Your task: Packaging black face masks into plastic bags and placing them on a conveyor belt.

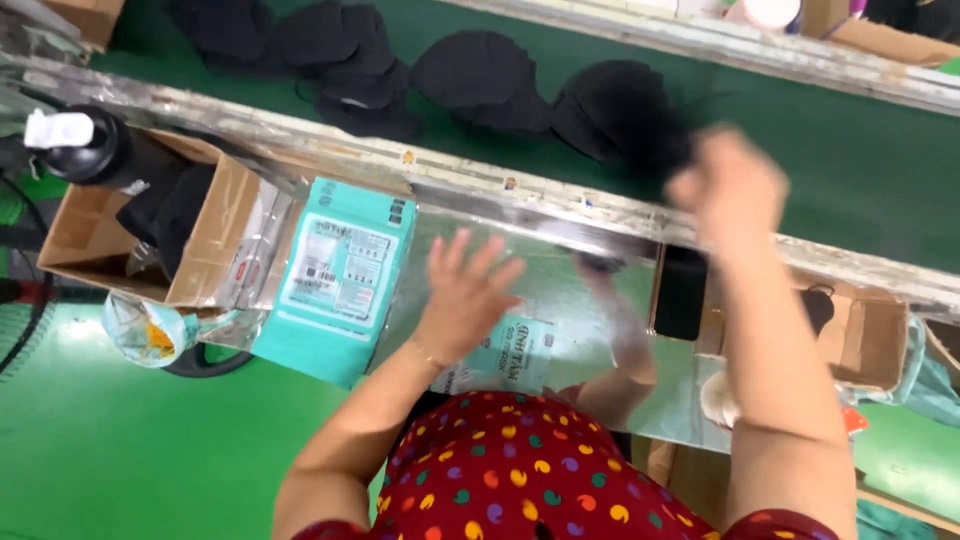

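1. Left of the teal pouch stack (pixel 345 275), I see a cardboard box (pixel 205 235) with dark items in it.
2. Right of that stack, my left hand (pixel 462 300) hovers fingers spread, holding nothing, over one flat teal pouch (pixel 515 355) on the steel table (pixel 560 275).
3. Farther right, my blurred right hand (pixel 730 190) reaches the black masks (pixel 610 110) on the green belt (pixel 860 160); I cannot tell its grip.
4. Judged: no mask is in the pouch yet.
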